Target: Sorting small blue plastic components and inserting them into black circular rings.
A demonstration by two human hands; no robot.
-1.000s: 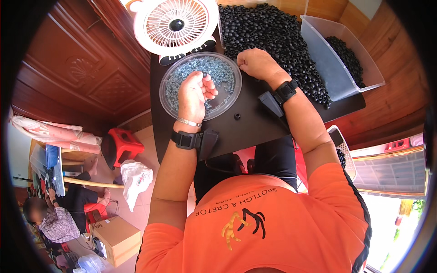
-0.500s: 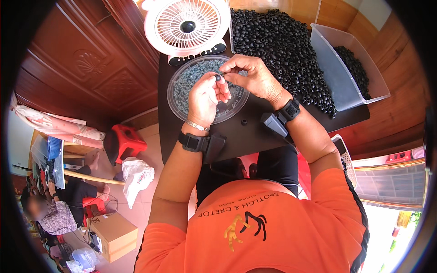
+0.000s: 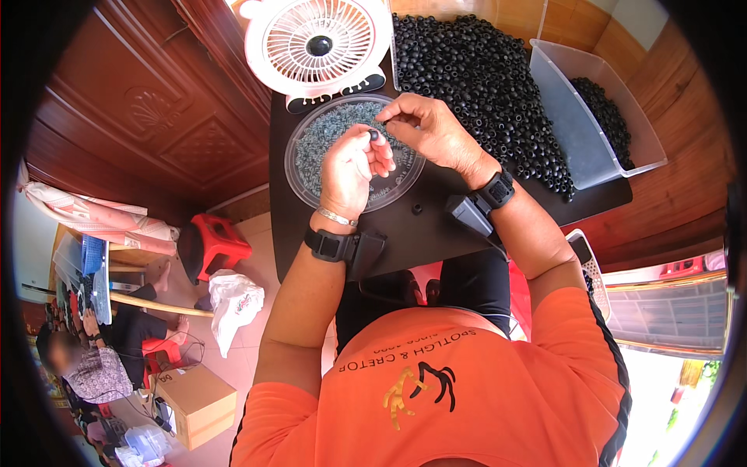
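Observation:
My left hand (image 3: pixel 354 162) hovers over a round clear dish (image 3: pixel 305 183) filled with small grey-green pieces, and pinches a small black ring piece (image 3: pixel 374 135) between thumb and fingertips. My right hand (image 3: pixel 426 130) is curled just to its right, with pinched fingertips close to that piece; whether it holds anything I cannot tell. Both wrists wear black bands. A large heap of black ring pieces (image 3: pixel 482 78) lies on the black table (image 3: pixel 436 233) to the right of my hands.
A white fan (image 3: pixel 317 45) stands behind the dish. A clear plastic bin (image 3: pixel 580 136) with more black pieces sits at the right. A lone black piece (image 3: pixel 417 208) lies on the table. On the floor at left are a red stool (image 3: pixel 214 243), a cardboard box (image 3: pixel 194 405) and a seated person (image 3: pixel 93 366).
My right hand came left from the black heap to meet the left hand over the dish. The left hand rose from the dish with a black piece pinched in its fingertips.

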